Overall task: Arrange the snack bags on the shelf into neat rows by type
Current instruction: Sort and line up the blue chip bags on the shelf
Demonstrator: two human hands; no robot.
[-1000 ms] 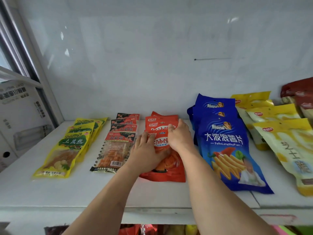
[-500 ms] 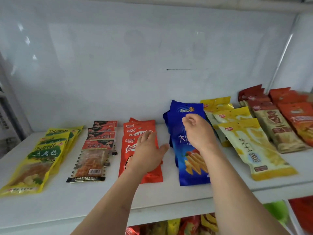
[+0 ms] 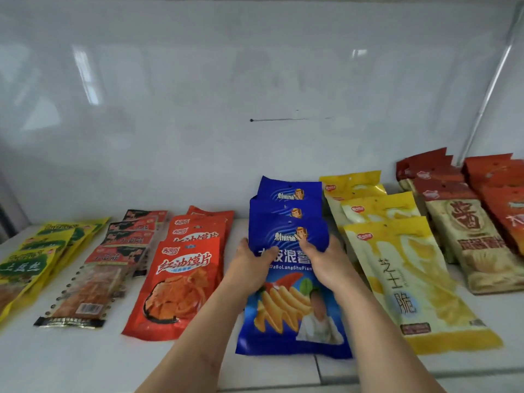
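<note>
Blue chip bags (image 3: 289, 302) lie in an overlapping row near the middle of the white shelf (image 3: 85, 361), the front bag flat with its bottom edge close to the shelf's front lip and the others stacked stepwise behind it toward the back wall. The left hand (image 3: 249, 268) grips the left edge of the front blue bag, its thumb lying across the printed face and its fingers curled under the side. The right hand (image 3: 326, 262) holds the right edge of the same bag, thumb on top and fingers wrapped round the side. Just left of the blue bags sits a row of red bags (image 3: 184, 276), overlapped front to back. Further left of the blue bags lie clear packets with red labels (image 3: 93, 282), and beyond those a row of yellow and green bags (image 3: 31, 265) at the shelf's left end. Just right of the blue bags runs a row of yellow bags (image 3: 408, 282), its nearest bag touching the blue bag's right side. Further right stand beige bags with dark red tops (image 3: 465, 239), and orange-red bags (image 3: 504, 199) at the frame's edge.
</note>
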